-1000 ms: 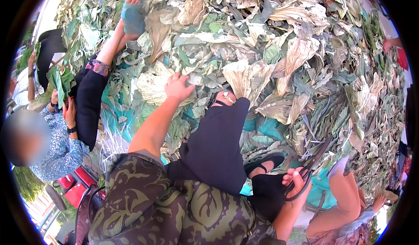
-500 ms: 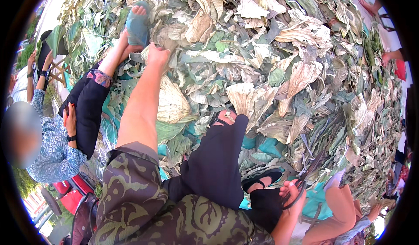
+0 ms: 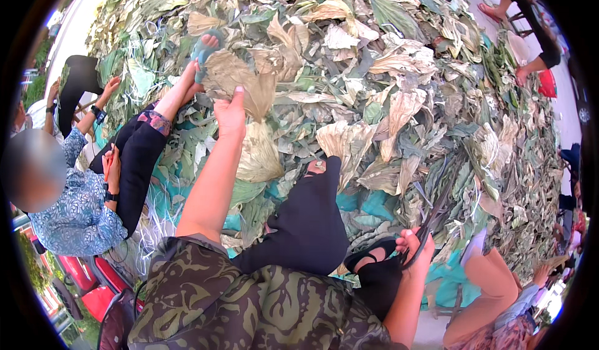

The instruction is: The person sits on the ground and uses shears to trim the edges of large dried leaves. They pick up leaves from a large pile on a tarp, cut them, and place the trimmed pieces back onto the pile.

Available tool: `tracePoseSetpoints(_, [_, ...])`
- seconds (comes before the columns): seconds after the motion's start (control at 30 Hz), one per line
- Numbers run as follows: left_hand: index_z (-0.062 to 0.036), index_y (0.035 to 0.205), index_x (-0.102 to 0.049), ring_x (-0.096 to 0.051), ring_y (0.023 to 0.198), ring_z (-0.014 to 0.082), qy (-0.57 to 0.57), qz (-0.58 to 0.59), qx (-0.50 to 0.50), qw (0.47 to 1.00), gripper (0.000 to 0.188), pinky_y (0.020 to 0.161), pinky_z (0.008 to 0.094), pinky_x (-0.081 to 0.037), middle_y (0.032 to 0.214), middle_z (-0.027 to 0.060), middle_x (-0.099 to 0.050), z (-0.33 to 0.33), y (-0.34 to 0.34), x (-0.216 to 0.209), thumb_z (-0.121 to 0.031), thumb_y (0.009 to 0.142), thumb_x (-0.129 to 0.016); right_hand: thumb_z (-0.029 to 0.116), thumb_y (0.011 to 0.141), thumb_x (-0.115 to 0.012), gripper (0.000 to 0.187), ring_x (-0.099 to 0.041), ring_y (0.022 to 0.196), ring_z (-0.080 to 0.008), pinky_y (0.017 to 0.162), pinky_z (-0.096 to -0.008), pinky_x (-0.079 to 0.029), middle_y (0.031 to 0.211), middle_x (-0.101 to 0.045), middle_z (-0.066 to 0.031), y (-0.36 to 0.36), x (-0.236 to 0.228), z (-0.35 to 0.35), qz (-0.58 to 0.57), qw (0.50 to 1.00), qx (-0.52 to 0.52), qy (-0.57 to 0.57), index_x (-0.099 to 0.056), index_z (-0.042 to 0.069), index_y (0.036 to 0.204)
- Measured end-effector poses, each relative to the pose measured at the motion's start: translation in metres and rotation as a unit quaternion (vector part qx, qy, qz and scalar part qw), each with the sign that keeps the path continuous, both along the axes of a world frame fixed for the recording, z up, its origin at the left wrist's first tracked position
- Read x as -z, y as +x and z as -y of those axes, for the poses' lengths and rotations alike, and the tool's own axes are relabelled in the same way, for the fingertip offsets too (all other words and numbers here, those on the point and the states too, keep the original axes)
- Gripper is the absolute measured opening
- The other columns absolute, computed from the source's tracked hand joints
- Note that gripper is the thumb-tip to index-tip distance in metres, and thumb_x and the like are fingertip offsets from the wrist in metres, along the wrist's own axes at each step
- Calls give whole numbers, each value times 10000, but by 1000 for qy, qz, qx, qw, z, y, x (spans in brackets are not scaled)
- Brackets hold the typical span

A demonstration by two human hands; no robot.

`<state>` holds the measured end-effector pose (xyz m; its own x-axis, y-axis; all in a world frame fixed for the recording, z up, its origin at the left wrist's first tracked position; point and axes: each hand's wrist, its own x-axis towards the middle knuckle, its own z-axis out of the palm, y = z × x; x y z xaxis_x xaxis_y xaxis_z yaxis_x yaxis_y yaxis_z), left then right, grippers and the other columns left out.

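Observation:
My left hand (image 3: pixel 230 114) pinches a dry, brown, fan-shaped leaf (image 3: pixel 243 80), its thumb lying on top. The leaf spreads out beyond the fingers, over a large heap of dried leaves (image 3: pixel 374 131) in tan, grey and green. At the lower right my right hand (image 3: pixel 417 250) is closed round the handles of dark scissors (image 3: pixel 430 222). The scissors' blades point up and away from me, and against the leaves behind I cannot tell how far apart they are.
My black-trousered leg (image 3: pixel 306 213) stretches onto the heap, with teal sheeting (image 3: pixel 377 205) beside it. A seated co-worker in a blue patterned top (image 3: pixel 78 219) is at the left, holding something orange. Another person's bent leg (image 3: pixel 483 294) is at the right.
My left hand has drawn back toward me and a little right, and the brown leaf now shows raised in it. The right hand has risen slightly with the scissors.

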<state>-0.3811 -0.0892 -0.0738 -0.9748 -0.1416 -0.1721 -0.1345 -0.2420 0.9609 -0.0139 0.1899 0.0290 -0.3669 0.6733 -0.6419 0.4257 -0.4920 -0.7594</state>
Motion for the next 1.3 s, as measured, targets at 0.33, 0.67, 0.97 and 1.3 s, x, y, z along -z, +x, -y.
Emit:
tracePoseSetpoints(0.33, [-35, 1161, -437, -537, 1008, 247, 216, 134, 291, 922, 325, 865, 428, -442, 1117, 99, -536, -135, 94, -147, -84, 849, -512, 101, 765, -628, 201, -603, 605, -179, 486, -260, -500, 764, -587, -109, 12, -15, -5, -143, 989, 24, 23, -478, 23, 873])
tracePoseSetpoints(0.67, [-6, 1139, -465, -567, 952, 226, 108, 212, 563, 792, 362, 847, 370, -461, 1047, 123, -567, -231, 250, -175, 2, 790, -559, -45, 695, -579, 489, -580, 907, -236, 819, -335, -468, 1049, -562, -145, 21, -32, -24, -414, 908, 63, 17, -428, -65, 1160])
tracePoseSetpoints(0.97, [-24, 906, -503, -595, 737, 176, 3, 229, 470, 852, 114, 636, 294, -508, 840, 65, -581, -244, 266, -136, -22, 797, -536, -60, 636, -556, 253, -528, 630, -97, 586, -229, -435, 780, -570, -27, 40, -29, -35, -319, 930, 149, 111, -527, -29, 885])
tracePoseSetpoints(1.3, [25, 981, -484, -497, 784, 149, -61, 102, 420, 900, 250, 708, 289, -418, 865, 96, -547, -258, 264, -101, -138, 800, -539, -103, 672, -538, 425, -587, 834, -222, 779, -321, -470, 967, -573, -116, 27, -27, -29, -307, 939, 103, 114, -462, -69, 1089])
